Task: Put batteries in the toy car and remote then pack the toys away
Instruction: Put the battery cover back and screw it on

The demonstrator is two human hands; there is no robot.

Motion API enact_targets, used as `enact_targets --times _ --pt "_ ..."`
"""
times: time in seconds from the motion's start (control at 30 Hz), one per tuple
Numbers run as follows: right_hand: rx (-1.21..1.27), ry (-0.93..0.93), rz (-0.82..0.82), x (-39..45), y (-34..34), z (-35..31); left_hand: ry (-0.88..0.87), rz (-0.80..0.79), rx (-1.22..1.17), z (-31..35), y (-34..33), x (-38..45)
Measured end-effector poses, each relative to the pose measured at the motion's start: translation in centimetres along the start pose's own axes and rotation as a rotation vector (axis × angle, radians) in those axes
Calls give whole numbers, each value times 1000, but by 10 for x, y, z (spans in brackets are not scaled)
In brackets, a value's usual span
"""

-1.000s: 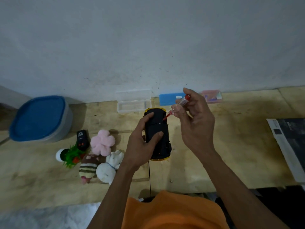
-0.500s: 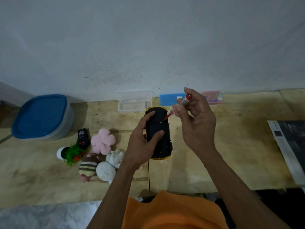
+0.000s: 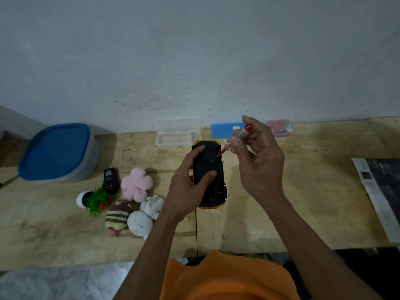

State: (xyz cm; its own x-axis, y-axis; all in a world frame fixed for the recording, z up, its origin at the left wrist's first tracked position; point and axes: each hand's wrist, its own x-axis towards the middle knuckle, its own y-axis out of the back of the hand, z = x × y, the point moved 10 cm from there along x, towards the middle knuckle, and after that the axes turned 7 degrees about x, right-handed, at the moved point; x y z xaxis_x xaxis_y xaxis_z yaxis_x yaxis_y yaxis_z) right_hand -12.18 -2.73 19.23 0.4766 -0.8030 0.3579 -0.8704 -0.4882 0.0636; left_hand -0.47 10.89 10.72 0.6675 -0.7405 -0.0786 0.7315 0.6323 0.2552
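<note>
No legible text, brand or number anywhere. Pale emblem or print at the top of the black remote (image 3: 111, 180), at nine o'clock from the toy car (image 3: 208, 174), too blurred to read. Small white sticker on the blue case (image 3: 225, 130) at twelve o'clock and print on the dark sheet of paper (image 3: 381, 191) at the worktop's (image 3: 313, 191) three o'clock edge likewise too small and blurred to make out.

The left hand (image 3: 186, 191) grips the upturned toy car (image 3: 208, 174). The right hand (image 3: 259, 161) pinches a screwdriver (image 3: 234, 140), tip on its underside.
</note>
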Motion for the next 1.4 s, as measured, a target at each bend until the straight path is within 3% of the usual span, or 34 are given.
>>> enact_targets --times 0.5,0.73,0.9,1.07,1.3,1.4 --pt "-32 12 -17 1 -5 -2 -1 -7 -17 -1 1 3" --pt "-115 140 -153 2 -18 -17 15 -25 -22 -3 -1 4" --pt "-228 331 -281 -1 -34 -32 31 -35 -13 -5 -2 4" --pt "-178 233 -343 9 -38 -26 29 -20 2 -6 1 3" --pt "-293 370 -224 14 -34 -38 19 -18 -5 -3 2 5" --pt "-231 335 -243 12 -35 -38 30 -14 -14 -5 3 5"
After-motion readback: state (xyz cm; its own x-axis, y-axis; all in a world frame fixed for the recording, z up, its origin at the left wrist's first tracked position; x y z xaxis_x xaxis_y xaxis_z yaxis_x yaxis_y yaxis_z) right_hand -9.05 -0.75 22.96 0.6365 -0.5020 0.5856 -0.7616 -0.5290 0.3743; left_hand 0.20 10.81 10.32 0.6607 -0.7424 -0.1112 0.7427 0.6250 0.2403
